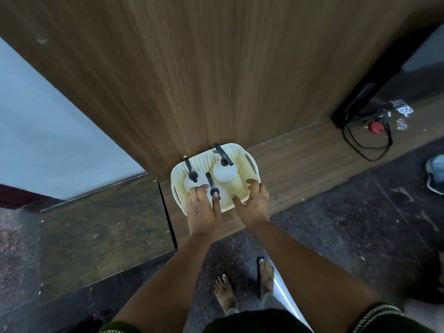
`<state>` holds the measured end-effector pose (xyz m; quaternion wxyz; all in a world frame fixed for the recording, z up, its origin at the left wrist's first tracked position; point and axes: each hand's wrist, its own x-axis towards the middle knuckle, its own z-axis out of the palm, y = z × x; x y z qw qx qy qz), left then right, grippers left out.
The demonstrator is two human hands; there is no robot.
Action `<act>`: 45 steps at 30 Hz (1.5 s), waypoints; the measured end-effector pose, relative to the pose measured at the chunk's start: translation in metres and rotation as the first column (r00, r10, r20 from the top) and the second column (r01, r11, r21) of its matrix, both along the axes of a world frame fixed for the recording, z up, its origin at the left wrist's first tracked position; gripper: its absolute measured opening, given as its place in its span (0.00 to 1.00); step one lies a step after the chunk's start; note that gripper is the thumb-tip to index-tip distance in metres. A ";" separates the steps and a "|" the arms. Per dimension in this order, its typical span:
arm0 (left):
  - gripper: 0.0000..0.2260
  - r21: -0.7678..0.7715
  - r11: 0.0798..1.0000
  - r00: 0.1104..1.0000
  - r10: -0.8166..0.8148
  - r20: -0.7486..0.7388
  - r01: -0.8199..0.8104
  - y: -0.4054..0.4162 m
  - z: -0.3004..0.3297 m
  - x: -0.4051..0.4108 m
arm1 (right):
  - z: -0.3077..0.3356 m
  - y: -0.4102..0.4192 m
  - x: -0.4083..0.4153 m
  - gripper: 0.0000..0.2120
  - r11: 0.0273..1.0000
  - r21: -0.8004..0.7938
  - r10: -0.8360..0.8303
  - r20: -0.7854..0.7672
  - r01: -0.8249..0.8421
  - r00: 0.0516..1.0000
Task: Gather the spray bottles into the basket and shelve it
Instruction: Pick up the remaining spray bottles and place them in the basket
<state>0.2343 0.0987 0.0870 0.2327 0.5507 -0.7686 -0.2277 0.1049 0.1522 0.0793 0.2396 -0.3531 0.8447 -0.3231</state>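
A cream perforated plastic basket rests on a low wooden ledge against a tall wooden panel. Three white spray bottles with black trigger heads stand upright inside it: one at the back right, one at the left, one at the front. My left hand lies over the basket's near left rim, fingers reaching onto the front bottles. My right hand grips the near right rim, thumb inside the basket.
The tall wooden panel rises right behind the basket. A black cable and a red plug lie on the ledge at the right. A shoe sits at the far right. My bare feet stand on dark speckled floor.
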 end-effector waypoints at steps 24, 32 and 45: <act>0.30 0.632 0.563 0.469 -0.818 0.333 0.533 0.304 -0.159 -0.174 | -0.169 0.414 -0.127 0.16 0.763 0.528 -0.479 0.073 0.374 0.875; 0.32 0.657 0.544 0.341 -0.839 0.424 0.522 0.318 -0.322 -0.238 | -0.332 0.469 -0.185 0.23 0.681 0.602 -0.582 0.098 0.418 0.807; 0.47 0.583 0.544 0.305 -0.833 0.462 0.603 0.311 -0.553 -0.300 | -0.566 0.484 -0.241 0.28 0.622 0.640 -0.625 0.058 0.452 0.778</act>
